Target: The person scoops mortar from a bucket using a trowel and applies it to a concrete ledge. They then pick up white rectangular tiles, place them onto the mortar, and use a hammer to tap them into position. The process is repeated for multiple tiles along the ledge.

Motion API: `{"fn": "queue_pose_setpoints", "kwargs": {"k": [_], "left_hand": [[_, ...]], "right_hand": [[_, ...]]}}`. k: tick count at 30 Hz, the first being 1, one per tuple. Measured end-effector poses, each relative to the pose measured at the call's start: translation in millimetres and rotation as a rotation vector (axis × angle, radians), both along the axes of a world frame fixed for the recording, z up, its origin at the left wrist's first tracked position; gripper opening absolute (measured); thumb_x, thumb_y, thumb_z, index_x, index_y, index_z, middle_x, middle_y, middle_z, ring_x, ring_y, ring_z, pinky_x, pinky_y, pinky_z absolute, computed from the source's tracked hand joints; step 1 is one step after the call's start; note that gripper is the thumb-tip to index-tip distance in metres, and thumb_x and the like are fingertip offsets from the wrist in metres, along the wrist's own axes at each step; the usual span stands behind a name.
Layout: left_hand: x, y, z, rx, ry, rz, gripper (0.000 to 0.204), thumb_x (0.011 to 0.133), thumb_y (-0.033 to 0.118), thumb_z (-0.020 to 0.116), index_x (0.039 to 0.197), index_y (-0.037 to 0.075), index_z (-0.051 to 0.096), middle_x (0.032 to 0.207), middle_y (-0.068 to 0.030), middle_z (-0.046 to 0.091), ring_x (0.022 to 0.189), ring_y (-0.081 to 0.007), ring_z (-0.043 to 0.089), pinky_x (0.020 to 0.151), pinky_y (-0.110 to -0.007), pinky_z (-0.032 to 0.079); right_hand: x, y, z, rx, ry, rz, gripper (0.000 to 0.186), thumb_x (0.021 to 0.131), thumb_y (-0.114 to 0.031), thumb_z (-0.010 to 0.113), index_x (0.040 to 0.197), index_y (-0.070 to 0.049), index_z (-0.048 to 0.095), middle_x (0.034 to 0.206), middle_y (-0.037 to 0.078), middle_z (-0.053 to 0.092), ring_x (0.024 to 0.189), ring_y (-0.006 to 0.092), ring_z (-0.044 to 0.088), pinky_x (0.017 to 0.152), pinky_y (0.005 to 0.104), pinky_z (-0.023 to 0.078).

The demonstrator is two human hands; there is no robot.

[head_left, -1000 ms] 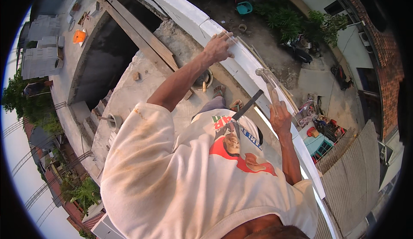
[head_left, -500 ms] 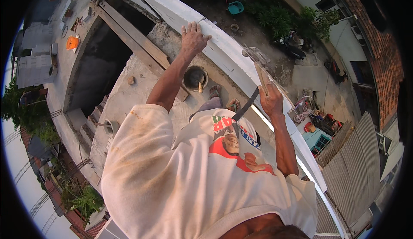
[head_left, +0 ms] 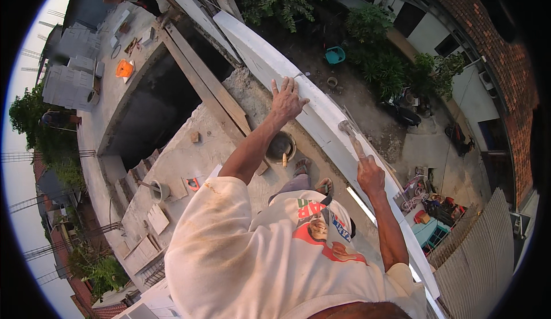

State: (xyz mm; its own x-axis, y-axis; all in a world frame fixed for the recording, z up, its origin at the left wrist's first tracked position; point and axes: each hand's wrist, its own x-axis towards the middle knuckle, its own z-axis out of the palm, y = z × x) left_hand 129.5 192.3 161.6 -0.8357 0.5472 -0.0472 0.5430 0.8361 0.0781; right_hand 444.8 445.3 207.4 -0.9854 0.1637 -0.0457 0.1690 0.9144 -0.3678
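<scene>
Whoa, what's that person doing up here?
Someone is working at a long white wall. The left hand rests on it with fingers spread. The right hand grips a mallet-like tool, its head over the wall's top; I can't tell if it's touching. Near their feet sits a round bucket, with a light-coloured handle at its rim.
</scene>
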Motion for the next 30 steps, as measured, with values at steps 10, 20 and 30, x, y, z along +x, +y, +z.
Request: {"fn": "queue_pose_setpoints", "kwargs": {"k": [10,20,30], "left_hand": [[40.9,-25.1,-33.7,0.282,0.034,0.006,0.081,0.106,0.055,0.055,0.165,0.004,0.032,0.172,-0.0217,0.027,0.159,-0.0428,0.023,0.122,-0.073,0.016],[226.1,-122.7,-65.5,-0.093,-1.458,0.167,0.063,0.108,0.055,0.050,0.132,-0.001,0.067,0.129,-0.0187,0.069,0.113,-0.0234,0.063,0.100,-0.038,0.051],[288.8,-86.7,-53.0,-0.033,-1.368,0.169,0.067,0.109,0.054,0.043,0.124,-0.007,0.069,0.116,-0.0175,0.075,0.104,-0.0256,0.068,0.097,-0.038,0.051]], "right_hand": [[193.0,-32.5,-8.3,-0.752,-0.113,-0.701,0.050,0.091,-0.021,0.072,0.138,-0.008,0.062,0.106,0.025,0.074,0.097,0.0372,0.074,0.084,0.0449,0.057],[360.0,-106.4,-131.6,-0.686,0.130,-1.673,0.039,0.092,-0.025,0.070,0.121,0.000,0.064,0.091,0.020,0.072,0.086,0.0336,0.072,0.079,0.0445,0.055],[341.2,87.8,-236.6,-0.452,0.441,-2.171,0.063,0.084,-0.020,0.082,0.120,0.011,0.042,0.111,0.029,0.067,0.099,0.0425,0.071,0.090,0.0491,0.056]]}}
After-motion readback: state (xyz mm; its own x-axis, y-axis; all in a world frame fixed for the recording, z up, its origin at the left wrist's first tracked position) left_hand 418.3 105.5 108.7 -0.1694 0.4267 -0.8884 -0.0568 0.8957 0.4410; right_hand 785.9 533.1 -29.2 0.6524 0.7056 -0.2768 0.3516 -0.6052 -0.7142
